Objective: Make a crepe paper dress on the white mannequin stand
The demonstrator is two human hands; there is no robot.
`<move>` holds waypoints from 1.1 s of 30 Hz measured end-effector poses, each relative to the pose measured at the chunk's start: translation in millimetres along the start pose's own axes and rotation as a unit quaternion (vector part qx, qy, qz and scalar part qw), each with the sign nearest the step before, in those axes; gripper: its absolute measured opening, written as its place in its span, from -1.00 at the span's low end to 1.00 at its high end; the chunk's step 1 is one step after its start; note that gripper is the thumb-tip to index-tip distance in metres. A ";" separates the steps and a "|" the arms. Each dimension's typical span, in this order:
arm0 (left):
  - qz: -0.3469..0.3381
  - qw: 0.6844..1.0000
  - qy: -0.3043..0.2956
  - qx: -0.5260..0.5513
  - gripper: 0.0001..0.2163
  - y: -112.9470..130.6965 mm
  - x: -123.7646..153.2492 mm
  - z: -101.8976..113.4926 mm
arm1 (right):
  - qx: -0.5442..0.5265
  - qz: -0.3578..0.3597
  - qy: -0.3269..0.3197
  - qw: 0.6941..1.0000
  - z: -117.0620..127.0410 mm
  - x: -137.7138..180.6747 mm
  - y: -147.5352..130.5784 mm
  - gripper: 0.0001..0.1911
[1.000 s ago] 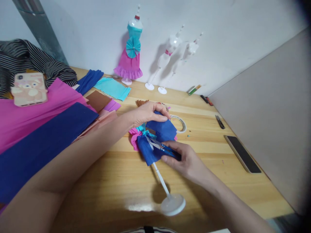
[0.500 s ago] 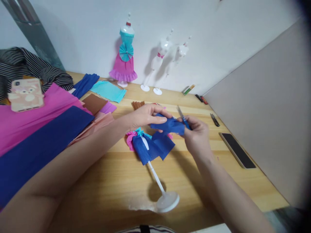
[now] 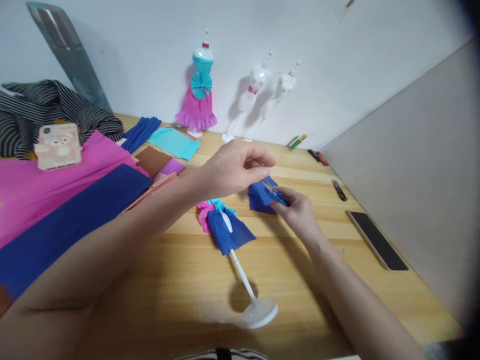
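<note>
My left hand (image 3: 243, 167) pinches the top of a blue crepe paper piece (image 3: 258, 200), which hangs below the fingertips. In my right hand (image 3: 298, 207) are small blue-handled scissors (image 3: 275, 194), their blades up against this piece. Whether the blades are apart is too blurred to tell. Below my hands a small white dress form (image 3: 242, 275) lies tilted on the wooden table, its round base towards me. Blue crepe paper (image 3: 228, 232) wraps its lower part like a skirt, with pink (image 3: 204, 217) and turquoise paper (image 3: 219, 205) above. My left hand and wrist hide what lies behind them.
A dressed form (image 3: 197, 95) and two bare forms (image 3: 255, 90) stand by the wall. Crepe paper sheets (image 3: 75, 220), a patterned phone (image 3: 59, 146) and striped cloth (image 3: 48, 110) lie left. A dark-screened phone (image 3: 377, 240) and a cutter (image 3: 339, 190) lie right.
A blue piece that lay across the form's skirt has moved up and away with my hands. The scissors have swung from pointing upward to pointing left at the paper.
</note>
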State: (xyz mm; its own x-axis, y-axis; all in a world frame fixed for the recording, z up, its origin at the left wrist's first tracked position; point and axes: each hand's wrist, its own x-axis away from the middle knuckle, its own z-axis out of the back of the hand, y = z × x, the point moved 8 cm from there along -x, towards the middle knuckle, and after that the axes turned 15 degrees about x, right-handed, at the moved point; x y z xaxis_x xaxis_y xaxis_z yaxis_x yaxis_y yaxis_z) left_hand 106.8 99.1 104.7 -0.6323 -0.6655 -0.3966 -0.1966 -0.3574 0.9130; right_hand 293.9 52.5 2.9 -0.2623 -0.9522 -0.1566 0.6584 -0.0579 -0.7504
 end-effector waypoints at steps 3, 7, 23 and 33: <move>-0.009 0.999 -0.018 -0.033 -0.87 3.2 -3.8 -5.0 | -0.040 -0.015 -0.063 0.997 -26.4 13.6 -0.9 -0.62; -0.015 0.998 -0.002 -0.060 -0.86 10.7 0.3 -6.6 | -0.052 -0.016 -0.047 0.997 -30.3 24.1 -10.4 -0.80; 0.140 0.935 0.021 -0.324 -0.80 -41.4 137.4 -12.5 | -0.021 0.030 -0.166 0.985 -68.2 64.8 -32.7 -0.72; -0.006 0.906 0.059 -0.419 -0.78 -46.8 155.4 -22.9 | -0.127 -0.053 -0.240 0.961 -89.5 77.8 -34.4 -0.69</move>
State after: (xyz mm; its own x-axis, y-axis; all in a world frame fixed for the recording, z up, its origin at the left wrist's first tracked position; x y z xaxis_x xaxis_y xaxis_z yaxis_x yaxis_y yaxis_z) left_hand 34.9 -2.6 -1.9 -0.5394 -0.7066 -0.4580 0.4667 -0.7036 0.5358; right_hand 187.7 7.3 -40.9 0.0781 -0.9772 0.1974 0.4371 -0.1444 -0.8878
